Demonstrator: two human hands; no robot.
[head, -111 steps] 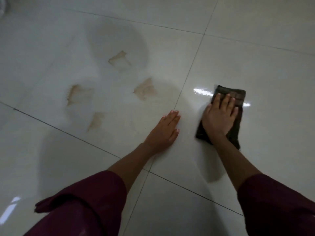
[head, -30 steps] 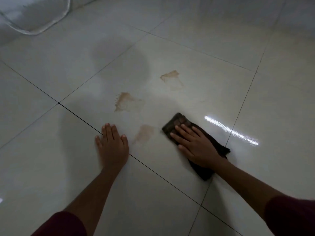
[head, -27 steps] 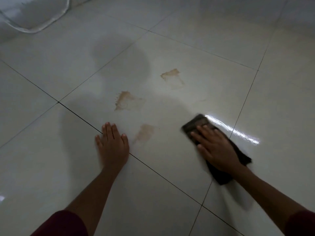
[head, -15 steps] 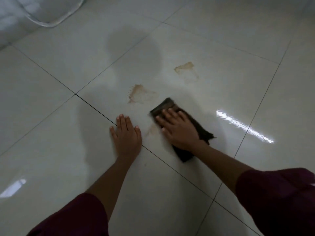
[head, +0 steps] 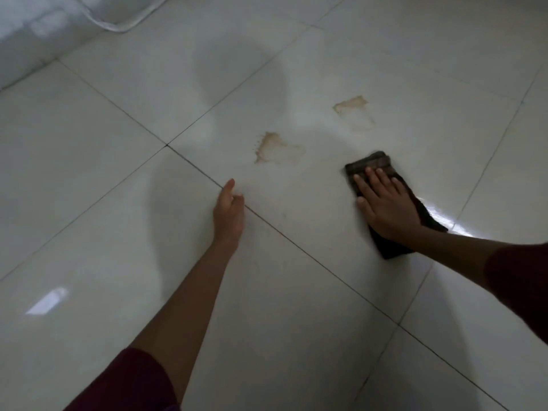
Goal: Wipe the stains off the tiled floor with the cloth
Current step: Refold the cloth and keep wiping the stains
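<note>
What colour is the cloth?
Dark brown cloth, seen in the head view.

The scene was dim; glare streaked the glossy tiled floor [head: 89, 203] just right of the cloth [head: 370, 163], whose edges were motion-blurred, soft shadows beyond.

The person wears a dark maroon top. Its left sleeve [head: 130, 384] is loose and ends above the elbow, so the left forearm [head: 184, 301] is bare down to the left hand [head: 228, 215]. The right sleeve [head: 522, 280], of the same maroon cloth, ends at about the elbow and leaves the right forearm [head: 456, 250] and right hand [head: 385, 206] uncovered. No rings, watch or bands show on either hand or wrist. The fingernails look short and plain.
</note>
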